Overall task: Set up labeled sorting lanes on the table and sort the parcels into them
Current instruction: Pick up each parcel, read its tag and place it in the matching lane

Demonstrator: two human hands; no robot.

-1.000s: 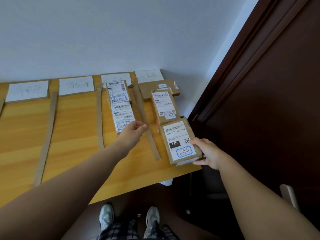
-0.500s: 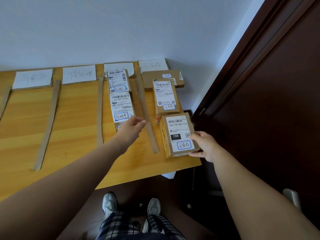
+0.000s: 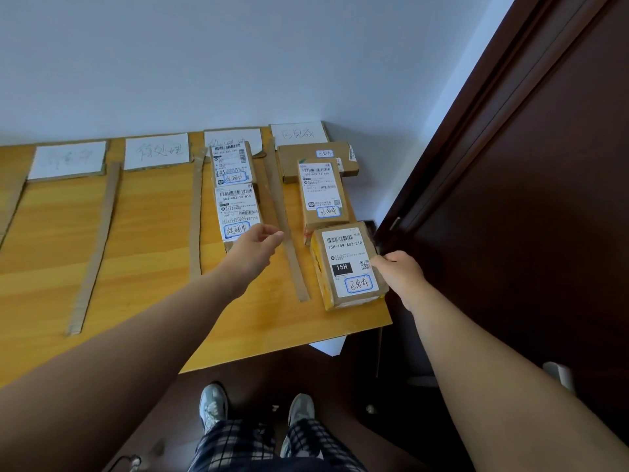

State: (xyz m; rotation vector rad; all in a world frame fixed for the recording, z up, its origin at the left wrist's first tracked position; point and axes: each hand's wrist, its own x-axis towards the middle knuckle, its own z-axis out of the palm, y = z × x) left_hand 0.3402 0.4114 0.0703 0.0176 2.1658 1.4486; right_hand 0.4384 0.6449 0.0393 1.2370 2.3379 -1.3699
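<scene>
A wooden table (image 3: 146, 267) carries cardboard strips (image 3: 97, 243) that split it into lanes, each headed by a handwritten white label card (image 3: 156, 151). The rightmost lane holds three brown parcels: a flat one (image 3: 306, 158) at the back, a taller one (image 3: 323, 192) in the middle, and the nearest parcel (image 3: 347, 264) by the table's front right corner. My right hand (image 3: 398, 274) grips that nearest parcel at its right side. The lane to its left holds two labelled parcels (image 3: 236, 209). My left hand (image 3: 255, 247) hovers with relaxed fingers over the near end of that lane.
A dark brown door (image 3: 527, 199) stands close on the right of the table corner. The pale wall (image 3: 238, 63) runs behind the label cards. My shoes (image 3: 212, 403) and a white sheet (image 3: 328, 345) show below the table's front edge.
The nearest parcel sits slightly further onto the table, and my right hand has shifted along its right side toward the far end. My left hand stays about where it was.
</scene>
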